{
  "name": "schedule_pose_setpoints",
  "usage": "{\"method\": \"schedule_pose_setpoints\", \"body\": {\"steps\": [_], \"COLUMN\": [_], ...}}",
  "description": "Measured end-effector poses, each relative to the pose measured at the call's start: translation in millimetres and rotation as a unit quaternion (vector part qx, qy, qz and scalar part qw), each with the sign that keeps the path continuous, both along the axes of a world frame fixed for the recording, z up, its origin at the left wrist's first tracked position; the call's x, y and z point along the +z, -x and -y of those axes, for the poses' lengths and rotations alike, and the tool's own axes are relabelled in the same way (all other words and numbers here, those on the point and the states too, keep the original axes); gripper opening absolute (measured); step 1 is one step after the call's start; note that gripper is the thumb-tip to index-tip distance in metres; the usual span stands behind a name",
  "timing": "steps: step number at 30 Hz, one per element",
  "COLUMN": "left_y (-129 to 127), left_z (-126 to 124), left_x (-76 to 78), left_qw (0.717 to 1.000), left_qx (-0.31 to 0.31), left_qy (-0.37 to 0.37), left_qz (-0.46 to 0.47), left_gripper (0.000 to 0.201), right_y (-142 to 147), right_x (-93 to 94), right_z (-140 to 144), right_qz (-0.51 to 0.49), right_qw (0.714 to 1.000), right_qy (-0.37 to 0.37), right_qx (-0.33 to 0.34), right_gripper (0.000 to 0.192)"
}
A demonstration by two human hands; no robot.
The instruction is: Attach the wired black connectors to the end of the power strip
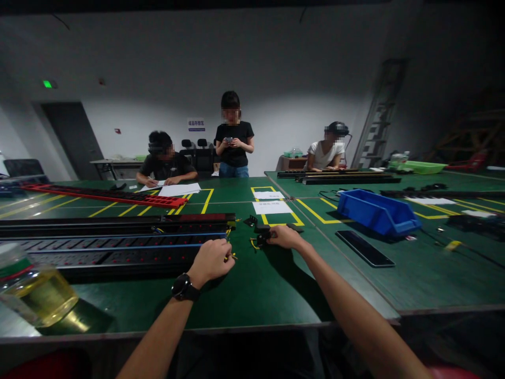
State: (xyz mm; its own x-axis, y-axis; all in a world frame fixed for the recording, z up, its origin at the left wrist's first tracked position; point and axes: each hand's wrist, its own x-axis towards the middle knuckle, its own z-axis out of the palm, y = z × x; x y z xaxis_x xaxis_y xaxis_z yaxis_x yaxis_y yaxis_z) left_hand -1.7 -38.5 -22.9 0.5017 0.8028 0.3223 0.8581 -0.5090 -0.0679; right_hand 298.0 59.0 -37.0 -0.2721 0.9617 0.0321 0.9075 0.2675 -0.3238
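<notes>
Long black power strips [118, 258] with red-marked sockets and blue edges lie side by side on the left. My left hand [211, 259], wearing a black watch [183, 288], is closed at their right end. Short yellow wires [231, 257] stick out by its fingertips; the curled fingers partly hide what they grip. To the right, my right hand [284, 237] is closed on a small black part [261, 239] with a yellow wire on it, just above the green table [244, 300]. Another small black bracket [251, 221] lies just behind that part.
A bottle of yellow liquid [37, 292] stands at front left. On the right are a blue bin [376, 213] and a black phone-like slab [363, 248]. Paper sheets [272, 207] lie ahead, a red rack strip [106, 195] at back left. Three people are across the table.
</notes>
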Motion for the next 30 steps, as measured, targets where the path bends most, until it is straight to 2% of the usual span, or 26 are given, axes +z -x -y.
{"method": "schedule_pose_setpoints", "body": {"steps": [3,7,10,13,17,19,22,25,30], "left_y": [0,1,1,2,2,2,2,1,0], "left_z": [1,1,1,0,-1,-1,-1,-1,1], "left_x": [0.7,3.9,6.0,6.2,5.0,4.8,4.8,4.7,6.5], "left_qw": [1.0,1.0,0.999,0.999,1.0,1.0,1.0,1.0,1.0], "left_qx": [-0.003,-0.004,-0.011,-0.021,-0.017,-0.017,-0.017,-0.01,-0.006], "left_qy": [0.006,0.022,0.031,0.03,0.021,0.019,0.022,0.025,0.025], "left_qz": [0.002,0.005,0.01,0.009,0.01,0.013,0.013,0.015,0.007], "left_gripper": [0.013,0.023,0.032,0.04,0.053,0.058,0.059,0.058,0.055], "right_y": [-2,-6,1,19,48,60,72,77,77], "right_x": [5.1,8.4,9.7,9.0,2.5,-1.6,-6.1,-7.8,-5.3], "right_z": [1,-2,0,9,24,30,35,37,41], "right_qz": [0.017,-0.058,-0.144,-0.184,-0.158,-0.135,-0.12,-0.114,-0.065], "right_qw": [1.0,0.997,0.983,0.961,0.939,0.933,0.934,0.946,0.954], "right_qy": [-0.008,-0.053,-0.066,-0.041,0.012,0.011,-0.03,-0.075,-0.09], "right_qx": [-0.025,-0.01,0.088,0.203,0.304,0.334,0.334,0.295,0.278], "right_gripper": [0.018,0.02,0.028,0.028,0.018,0.014,0.008,0.006,0.009]}}
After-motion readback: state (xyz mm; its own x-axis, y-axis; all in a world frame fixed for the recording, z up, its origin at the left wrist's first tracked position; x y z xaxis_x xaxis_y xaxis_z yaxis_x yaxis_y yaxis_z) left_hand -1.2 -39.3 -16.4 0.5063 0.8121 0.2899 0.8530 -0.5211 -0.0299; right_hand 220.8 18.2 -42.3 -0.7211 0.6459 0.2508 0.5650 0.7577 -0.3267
